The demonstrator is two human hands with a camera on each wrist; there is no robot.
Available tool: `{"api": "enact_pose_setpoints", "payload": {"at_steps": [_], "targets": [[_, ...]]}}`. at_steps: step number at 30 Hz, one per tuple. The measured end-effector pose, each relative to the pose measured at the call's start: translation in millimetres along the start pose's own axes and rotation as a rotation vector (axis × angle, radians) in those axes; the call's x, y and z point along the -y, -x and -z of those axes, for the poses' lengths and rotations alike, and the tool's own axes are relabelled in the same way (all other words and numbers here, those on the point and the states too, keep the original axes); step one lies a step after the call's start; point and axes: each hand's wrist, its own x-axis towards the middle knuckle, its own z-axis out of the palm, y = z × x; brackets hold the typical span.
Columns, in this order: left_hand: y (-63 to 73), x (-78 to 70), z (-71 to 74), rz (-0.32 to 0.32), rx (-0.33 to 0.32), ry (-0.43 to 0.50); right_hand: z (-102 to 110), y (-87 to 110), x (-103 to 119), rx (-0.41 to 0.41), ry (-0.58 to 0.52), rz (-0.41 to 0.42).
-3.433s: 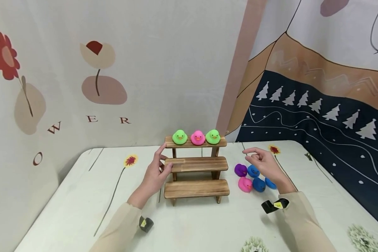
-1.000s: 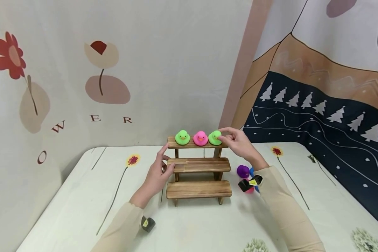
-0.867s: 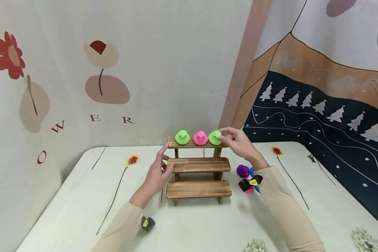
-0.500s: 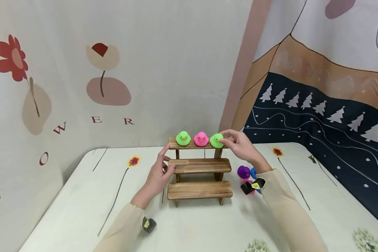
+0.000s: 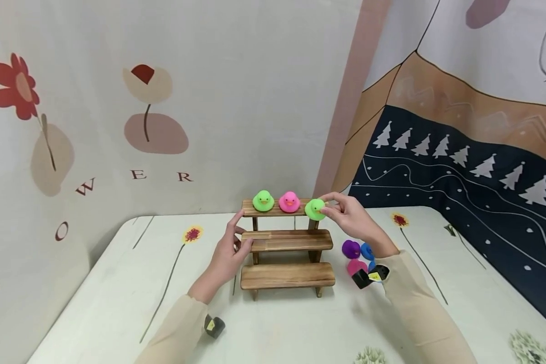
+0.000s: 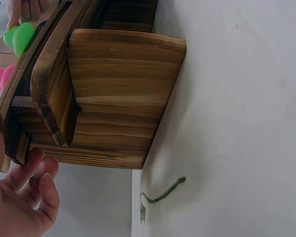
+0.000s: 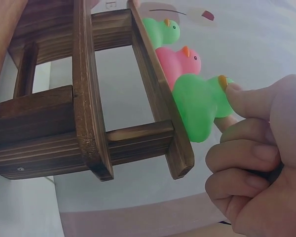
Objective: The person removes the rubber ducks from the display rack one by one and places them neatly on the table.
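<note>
In the head view a three-tier wooden display stand [image 5: 287, 275] stands on the table. My left hand [image 5: 227, 255] holds its left side, index finger at the top tier's end and thumb at the middle tier. My right hand [image 5: 354, 220] pinches a green rubber duck [image 5: 315, 210] by the head between thumb and index finger. This duck is at the right end of the top tier, tilted and at its front edge. Left of it on that tier sit a pink duck [image 5: 289, 202] and another green duck [image 5: 263, 201]. The right wrist view shows the pinched green duck [image 7: 195, 108] closely.
Right of the stand, a purple duck [image 5: 351, 249], a blue duck [image 5: 367, 251] and a pink duck [image 5: 356, 267] lie on the table, partly hidden by my right wrist and its camera [image 5: 368, 276]. Printed cloth [image 5: 236, 111] hangs right behind the stand.
My right hand has come from above the loose ducks to the top tier's right green duck. It has drawn that duck slightly forward and to the right. The left hand stays on the stand.
</note>
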Motion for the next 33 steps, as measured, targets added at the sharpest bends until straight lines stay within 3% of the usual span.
{"api": "enact_pose_setpoints", "payload": {"at_steps": [11, 33], "targets": [[-1.1, -0.9, -3.0, 0.017, 0.004, 0.009, 2, 9.1, 0, 0.01, 0.01, -0.03], [-1.4, 0.9, 1.4, 0.011, 0.008, -0.006, -2, 34.6, -7, 0.048, -0.042, -0.013]]}}
